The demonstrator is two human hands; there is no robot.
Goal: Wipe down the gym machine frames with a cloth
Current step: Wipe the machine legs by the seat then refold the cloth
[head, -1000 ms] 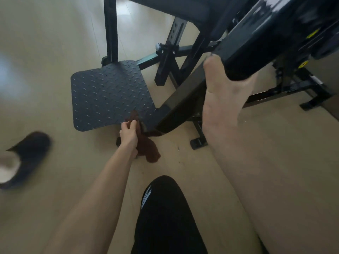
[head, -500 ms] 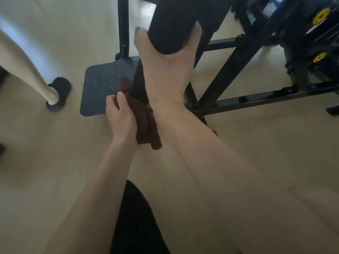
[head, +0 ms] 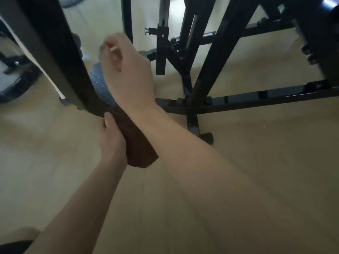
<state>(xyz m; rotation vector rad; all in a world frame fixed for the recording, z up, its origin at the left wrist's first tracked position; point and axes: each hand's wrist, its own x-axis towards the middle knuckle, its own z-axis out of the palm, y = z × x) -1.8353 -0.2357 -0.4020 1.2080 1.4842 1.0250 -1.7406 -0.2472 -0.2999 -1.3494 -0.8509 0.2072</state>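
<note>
Wiping status: cloth at the low end of the near-left beam.
Beam (head: 60, 57): black, slanted; cloth may skip its far face.
Left hand (head: 111, 138): fingers wrapped round the cloth (head: 137, 143), pressing it to the beam.
Footplate (head: 101, 87): grey, studded; could snag the cloth.
Right hand (head: 126, 74): blurred, fingers curled, grasp cannot be told; crossing above, it may block the stroke.

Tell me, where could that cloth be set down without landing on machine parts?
The bare floor left of the left hand and cloth is open. So is the floor below the low base bar, right of the right forearm. Behind the right hand, the black struts crowd together.
</note>
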